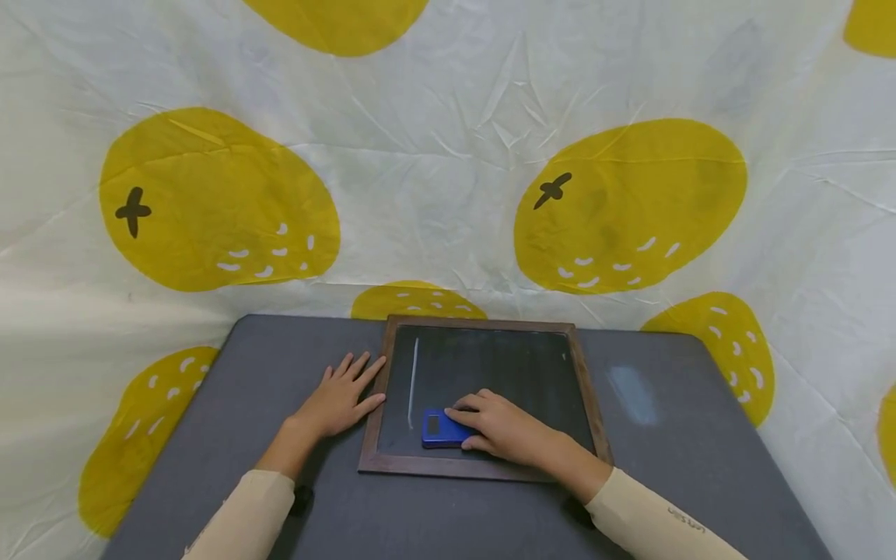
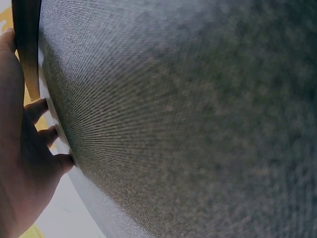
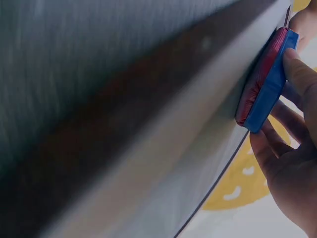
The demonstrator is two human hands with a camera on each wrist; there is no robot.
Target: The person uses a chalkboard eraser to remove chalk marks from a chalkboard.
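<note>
We see two bare hands at work. Our right hand (image 1: 493, 424) is clamped on a blue block-shaped eraser with a dark label and a red padded underside (image 1: 439, 430), its thumb and fingers bent about the eraser's right part, the gap between them only as wide as the block. Our left hand (image 1: 337, 402) holds nothing: its fingers lie spread apart and nearly straight on the dark grey tabletop (image 1: 448, 517), with the index fingertip and thumb at the left rail of a rectangular blackboard in a brown wooden frame (image 1: 490, 389).

The eraser sits over the board's lower left part, padded side facing the surface, just right of the lower end of a thin white upright chalk line (image 1: 414, 381).

Counting, we have one eraser, one blackboard, one chalk line, one pale smudge (image 1: 633, 395) on the tabletop right of the frame and two beige sleeves (image 1: 241, 517). On the white creased cloth (image 1: 427, 155) behind, we count eight yellow rounded fruit shapes (image 1: 630, 210), several of them cut by the view's edge or the table.
</note>
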